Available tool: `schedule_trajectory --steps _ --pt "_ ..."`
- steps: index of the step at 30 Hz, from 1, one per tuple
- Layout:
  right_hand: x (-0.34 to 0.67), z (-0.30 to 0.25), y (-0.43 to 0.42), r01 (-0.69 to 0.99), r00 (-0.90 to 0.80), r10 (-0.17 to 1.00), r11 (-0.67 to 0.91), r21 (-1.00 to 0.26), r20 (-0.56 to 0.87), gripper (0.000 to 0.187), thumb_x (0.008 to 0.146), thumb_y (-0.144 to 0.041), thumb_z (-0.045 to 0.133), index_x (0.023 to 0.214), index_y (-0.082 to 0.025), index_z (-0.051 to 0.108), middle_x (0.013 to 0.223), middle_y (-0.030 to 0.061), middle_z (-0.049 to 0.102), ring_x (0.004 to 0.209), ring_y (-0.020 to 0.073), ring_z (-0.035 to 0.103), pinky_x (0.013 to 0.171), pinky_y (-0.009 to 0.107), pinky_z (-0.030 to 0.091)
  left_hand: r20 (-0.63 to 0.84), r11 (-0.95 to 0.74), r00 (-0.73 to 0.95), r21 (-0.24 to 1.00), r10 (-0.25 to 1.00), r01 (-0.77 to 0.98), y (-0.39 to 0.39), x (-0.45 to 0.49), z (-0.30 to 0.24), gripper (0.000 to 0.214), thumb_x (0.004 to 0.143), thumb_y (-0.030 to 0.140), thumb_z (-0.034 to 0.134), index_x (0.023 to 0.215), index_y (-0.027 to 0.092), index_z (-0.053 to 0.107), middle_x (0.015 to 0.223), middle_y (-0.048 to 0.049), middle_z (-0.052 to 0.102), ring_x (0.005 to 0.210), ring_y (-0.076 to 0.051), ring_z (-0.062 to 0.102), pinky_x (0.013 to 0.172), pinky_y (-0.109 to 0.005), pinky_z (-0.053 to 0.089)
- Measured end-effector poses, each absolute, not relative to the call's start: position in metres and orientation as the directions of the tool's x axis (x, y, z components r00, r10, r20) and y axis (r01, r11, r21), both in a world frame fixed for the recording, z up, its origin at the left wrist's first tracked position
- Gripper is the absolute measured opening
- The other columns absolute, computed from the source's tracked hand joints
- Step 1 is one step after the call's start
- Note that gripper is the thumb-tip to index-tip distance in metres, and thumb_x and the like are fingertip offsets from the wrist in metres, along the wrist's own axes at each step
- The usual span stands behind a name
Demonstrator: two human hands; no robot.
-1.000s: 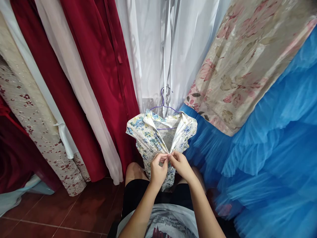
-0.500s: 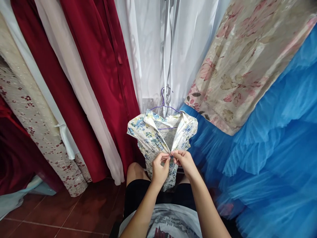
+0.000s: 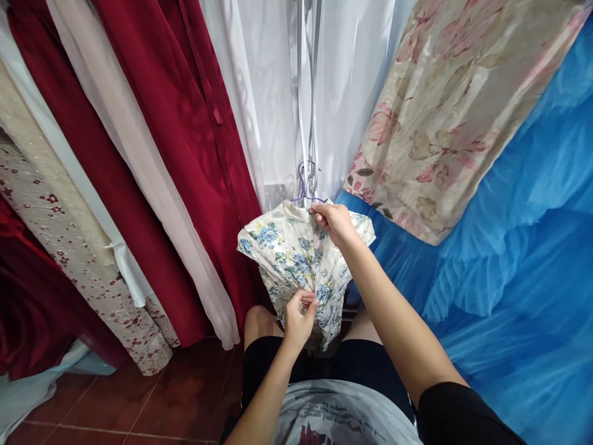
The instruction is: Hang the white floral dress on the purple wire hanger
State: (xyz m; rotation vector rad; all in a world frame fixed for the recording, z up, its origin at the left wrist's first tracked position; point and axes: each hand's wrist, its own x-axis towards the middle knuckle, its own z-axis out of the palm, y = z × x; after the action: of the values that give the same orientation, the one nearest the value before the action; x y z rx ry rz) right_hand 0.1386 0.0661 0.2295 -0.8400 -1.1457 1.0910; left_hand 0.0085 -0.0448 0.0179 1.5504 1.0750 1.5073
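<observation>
A white dress with blue and yellow flowers (image 3: pixel 267 235) hangs in front of my knees from a purple wire hanger (image 3: pixel 302 185). Its zipper seam (image 3: pixel 316 262) runs down the middle and is closed up to the neckline. Low on this seam, my left hand (image 3: pixel 300 312) pinches the fabric between thumb and fingers. My right hand (image 3: pixel 332 221) is closed in a pinch at the top of the seam, just under the hanger's hook; the zipper pull itself is hidden by the fingers.
Dark red gowns (image 3: pixel 152 123) and a pale pink cloth (image 3: pixel 139 167) hang on the left. White fabric (image 3: pixel 352 80) with ribbons (image 3: pixel 303 93) hangs behind. A beige floral skirt (image 3: pixel 430 148) and blue tulle (image 3: pixel 509 278) fill the right. Red tiles (image 3: pixel 152 395) show below.
My right hand has gone up from beside my left hand to the neckline. The dress's open V has closed along the zipper. My left hand has stayed low, moving down slightly.
</observation>
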Motion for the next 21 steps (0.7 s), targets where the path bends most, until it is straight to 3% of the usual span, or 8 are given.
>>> schedule_trajectory --steps 5,8,11,15,21 --pt "0.141 0.223 0.054 -0.137 0.051 0.933 0.36 -0.923 0.357 0.024 0.078 -0.034 0.069 0.063 -0.017 0.061 0.047 -0.0024 0.053 0.041 0.0071 0.036 0.042 0.023 0.027 0.5 -0.489 -0.035 0.859 0.866 0.153 -0.025 -0.002 0.052 0.024 0.086 0.034 0.07 0.103 0.017 0.07 0.096 -0.0089 0.072 0.089 -0.021 0.069 0.08 -0.032 0.055" --pt "0.148 0.219 0.05 -0.078 0.032 0.928 0.374 -0.924 0.372 0.025 0.078 -0.037 0.068 0.065 -0.017 0.061 0.046 -0.0032 0.051 0.041 0.0077 0.038 0.043 0.023 0.027 0.657 -0.632 -0.056 0.742 0.752 0.226 0.002 -0.009 0.116 0.031 0.094 0.033 0.061 0.122 0.021 0.065 0.099 -0.0069 0.07 0.093 -0.019 0.066 0.086 -0.032 0.053" --pt "0.153 0.218 0.049 -0.012 0.007 0.908 0.418 -0.908 0.418 0.027 0.078 -0.039 0.068 0.063 -0.018 0.059 0.044 -0.0038 0.05 0.041 0.0086 0.039 0.044 0.023 0.028 0.748 -0.723 0.077 0.602 0.659 0.34 0.032 -0.013 0.182 0.036 0.098 0.033 0.054 0.133 0.025 0.059 0.093 -0.0036 0.069 0.083 -0.017 0.064 0.082 -0.031 0.051" --pt "0.152 0.214 0.051 0.002 -0.004 0.895 0.446 -0.895 0.446 0.028 0.079 -0.041 0.065 0.064 -0.019 0.056 0.044 -0.0041 0.049 0.041 0.0099 0.04 0.044 0.024 0.03 0.745 -0.785 0.32 0.419 0.585 0.457 0.058 -0.013 0.224 0.021 0.098 0.029 0.052 0.103 0.02 0.07 0.092 -0.0039 0.069 0.08 -0.017 0.061 0.074 -0.028 0.046" --pt "0.141 0.191 0.059 0.222 0.066 0.861 0.481 -0.848 0.505 0.025 0.081 -0.039 0.06 0.066 -0.021 0.051 0.049 -0.0039 0.05 0.045 0.0113 0.042 0.047 0.024 0.03 0.814 -0.776 0.236 0.355 0.531 0.521 0.063 -0.007 0.223 0.019 0.095 0.025 0.055 0.082 0.018 0.066 0.078 -0.0017 0.065 0.072 -0.016 0.057 0.07 -0.027 0.043"
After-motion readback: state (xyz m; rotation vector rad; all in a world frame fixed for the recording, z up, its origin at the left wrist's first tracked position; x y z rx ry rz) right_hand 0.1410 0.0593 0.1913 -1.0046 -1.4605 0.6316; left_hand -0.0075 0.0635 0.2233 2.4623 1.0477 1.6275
